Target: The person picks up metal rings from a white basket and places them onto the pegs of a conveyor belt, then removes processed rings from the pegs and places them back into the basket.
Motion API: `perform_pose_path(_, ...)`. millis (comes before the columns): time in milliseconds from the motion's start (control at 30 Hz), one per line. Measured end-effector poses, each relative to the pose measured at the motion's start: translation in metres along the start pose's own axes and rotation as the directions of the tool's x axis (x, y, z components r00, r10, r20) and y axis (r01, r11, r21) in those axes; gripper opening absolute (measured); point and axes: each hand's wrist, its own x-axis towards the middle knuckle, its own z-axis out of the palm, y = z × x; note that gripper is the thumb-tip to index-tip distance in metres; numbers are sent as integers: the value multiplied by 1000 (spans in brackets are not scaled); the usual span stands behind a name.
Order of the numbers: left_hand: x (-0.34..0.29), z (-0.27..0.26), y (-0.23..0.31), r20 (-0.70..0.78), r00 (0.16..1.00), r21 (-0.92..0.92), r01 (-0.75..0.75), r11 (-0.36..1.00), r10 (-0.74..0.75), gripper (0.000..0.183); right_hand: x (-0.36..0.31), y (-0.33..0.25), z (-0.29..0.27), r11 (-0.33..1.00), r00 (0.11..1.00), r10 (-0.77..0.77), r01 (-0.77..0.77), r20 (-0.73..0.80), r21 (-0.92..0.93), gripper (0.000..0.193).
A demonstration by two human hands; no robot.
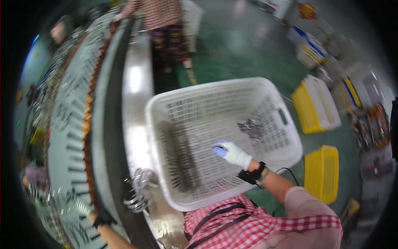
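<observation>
Over the large white plastic basket (224,84), my right hand (235,152) hangs in a white glove with bluish fingertips. Its fingers are stretched out, and I see nothing held in them. A small heap of dark metal pieces (251,126) lies inside the basket at the right. My left hand (82,206), also gloved, is at the conveyor belt (74,120) on the left. Motion smears its fingers, so whether it holds anything is unclear. Thin metal pieces (75,147) lie in rows on the belt around and beyond it.
Shiny curved metal pieces (141,189) sit on the steel ledge (134,108) between belt and basket. Yellow crates (321,174) and a white-and-yellow bin (316,103) stand on the green floor at right. Another person (168,25) stands beside the belt at the far end.
</observation>
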Motion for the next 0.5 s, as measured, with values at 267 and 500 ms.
perform_pose_path(267,-2,-9,184,326,945,-134,37,990,9,34,-55,170,-87,842,837,502,-530,-219,-96,33)
perform_pose_path(500,-9,-97,298,535,842,-8,88,996,-70,35,-21,308,-167,510,646,645,-761,-408,-400,34)
